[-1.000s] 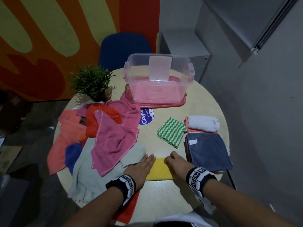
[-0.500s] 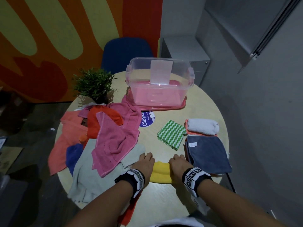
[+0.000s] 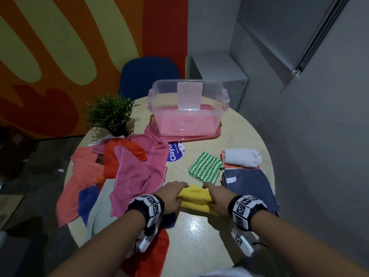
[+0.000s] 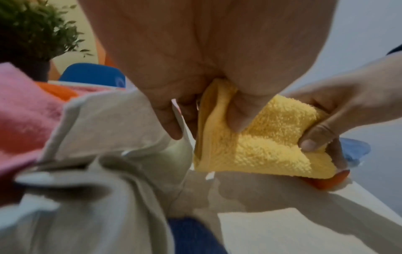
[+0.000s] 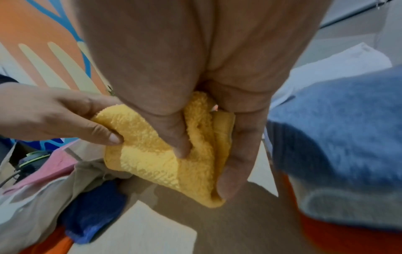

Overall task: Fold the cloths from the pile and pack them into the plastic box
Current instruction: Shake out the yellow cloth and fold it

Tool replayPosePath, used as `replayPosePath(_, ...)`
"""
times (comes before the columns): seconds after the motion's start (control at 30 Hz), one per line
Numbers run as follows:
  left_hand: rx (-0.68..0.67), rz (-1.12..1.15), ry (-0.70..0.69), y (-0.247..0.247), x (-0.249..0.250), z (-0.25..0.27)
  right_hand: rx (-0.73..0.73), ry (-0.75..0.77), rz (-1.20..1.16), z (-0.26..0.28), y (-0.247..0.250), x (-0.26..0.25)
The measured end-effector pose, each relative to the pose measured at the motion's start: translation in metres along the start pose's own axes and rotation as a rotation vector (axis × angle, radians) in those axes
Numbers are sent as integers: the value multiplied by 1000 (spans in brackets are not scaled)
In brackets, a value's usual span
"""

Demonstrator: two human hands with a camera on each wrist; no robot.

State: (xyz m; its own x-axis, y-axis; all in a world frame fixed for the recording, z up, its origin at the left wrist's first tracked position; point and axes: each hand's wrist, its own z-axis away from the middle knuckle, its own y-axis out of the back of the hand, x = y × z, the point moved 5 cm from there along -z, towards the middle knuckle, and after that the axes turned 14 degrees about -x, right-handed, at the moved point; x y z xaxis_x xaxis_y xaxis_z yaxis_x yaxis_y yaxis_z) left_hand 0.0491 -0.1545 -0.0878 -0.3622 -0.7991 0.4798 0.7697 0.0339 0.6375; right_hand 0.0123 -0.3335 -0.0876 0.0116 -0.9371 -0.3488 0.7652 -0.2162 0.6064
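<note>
A small folded yellow cloth (image 3: 194,198) is lifted just off the near part of the round table (image 3: 237,132). My left hand (image 3: 172,196) pinches its left end and my right hand (image 3: 216,199) pinches its right end. The wrist views show thumbs on the yellow cloth (image 4: 261,146) (image 5: 165,154) and fingers curled beneath it. The clear plastic box (image 3: 187,108) stands open at the far side of the table on a pink lid. A loose pile of cloths (image 3: 135,172), pink, orange, beige and blue, lies to the left.
Folded cloths lie on the right: a green zigzag one (image 3: 205,168), a white roll (image 3: 242,157) on an orange one, and a grey-blue stack (image 3: 247,186). A potted plant (image 3: 109,114) stands back left, a blue chair (image 3: 149,74) behind the table. A red cloth (image 3: 153,254) hangs off the near edge.
The yellow cloth lay flat under my pressing hands; both hands have since closed on its ends, bunched it narrower and raised it off the table.
</note>
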Motion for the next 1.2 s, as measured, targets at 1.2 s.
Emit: replayPosePath(1.2,194,92,38,78,108,-191,488,-130,-351,-8,134,226)
